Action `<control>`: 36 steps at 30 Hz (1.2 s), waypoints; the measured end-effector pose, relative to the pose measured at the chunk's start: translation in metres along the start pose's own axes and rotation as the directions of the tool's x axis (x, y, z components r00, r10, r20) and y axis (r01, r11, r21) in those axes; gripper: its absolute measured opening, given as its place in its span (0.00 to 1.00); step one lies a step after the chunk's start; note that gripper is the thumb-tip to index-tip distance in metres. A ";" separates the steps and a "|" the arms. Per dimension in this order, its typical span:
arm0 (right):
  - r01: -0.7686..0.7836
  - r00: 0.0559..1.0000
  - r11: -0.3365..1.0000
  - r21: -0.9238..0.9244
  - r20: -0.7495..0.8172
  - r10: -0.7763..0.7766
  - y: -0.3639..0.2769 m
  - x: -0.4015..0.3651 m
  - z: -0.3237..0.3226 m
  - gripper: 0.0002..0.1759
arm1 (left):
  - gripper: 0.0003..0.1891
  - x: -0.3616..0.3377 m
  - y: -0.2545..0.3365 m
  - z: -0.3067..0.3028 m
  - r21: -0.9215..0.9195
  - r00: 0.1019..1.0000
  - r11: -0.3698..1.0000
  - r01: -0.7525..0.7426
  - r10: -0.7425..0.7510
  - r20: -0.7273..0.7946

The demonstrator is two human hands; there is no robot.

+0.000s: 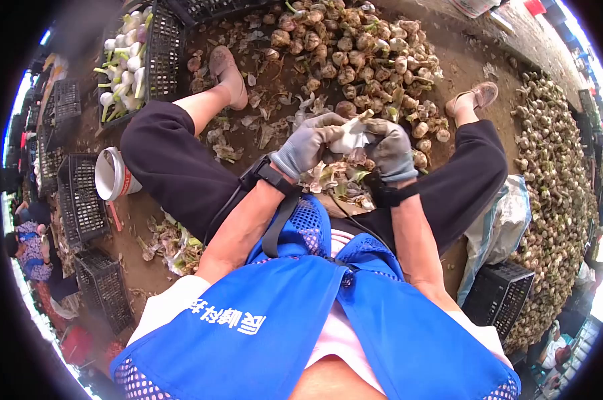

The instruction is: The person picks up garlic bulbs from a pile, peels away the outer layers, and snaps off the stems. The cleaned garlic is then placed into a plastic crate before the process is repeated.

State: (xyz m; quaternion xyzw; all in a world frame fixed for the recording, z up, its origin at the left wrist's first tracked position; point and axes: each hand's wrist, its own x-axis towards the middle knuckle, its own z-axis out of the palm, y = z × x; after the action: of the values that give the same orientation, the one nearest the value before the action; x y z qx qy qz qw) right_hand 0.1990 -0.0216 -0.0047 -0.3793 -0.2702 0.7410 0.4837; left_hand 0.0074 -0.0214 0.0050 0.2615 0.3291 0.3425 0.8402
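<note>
Between my hands is a white garlic bulb (348,143) with a pale stem pointing up to the right. My left hand (305,145), in a grey work glove, pinches it from the left side. My right hand (391,148), gloved the same way, has its fingers closed at the stem and right side of the bulb. Loose garlic skins (338,177) lie just below both hands. Beyond them spreads a heap of unpeeled garlic bulbs (355,50), brownish and dirty.
A black crate (163,57) of cleaned white garlic stands at upper left. A white bucket (118,175) sits by my left knee. A long garlic pile (555,193) and a black crate (498,293) are on the right. Another person (35,247) is at far left.
</note>
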 end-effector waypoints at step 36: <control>0.223 0.967 0.521 -0.824 0.120 -0.224 -0.001 0.017 0.036 0.12 | 0.12 0.011 0.010 -0.014 0.161 0.945 0.938 -0.308 0.321 -0.065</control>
State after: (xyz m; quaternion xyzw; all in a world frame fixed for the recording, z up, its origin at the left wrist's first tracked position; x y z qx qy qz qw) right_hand 0.1656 -0.0071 0.0119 -0.5251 -0.6340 0.4565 0.3376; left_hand -0.0010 -0.0036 -0.0013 0.3570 0.3452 0.4583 0.7371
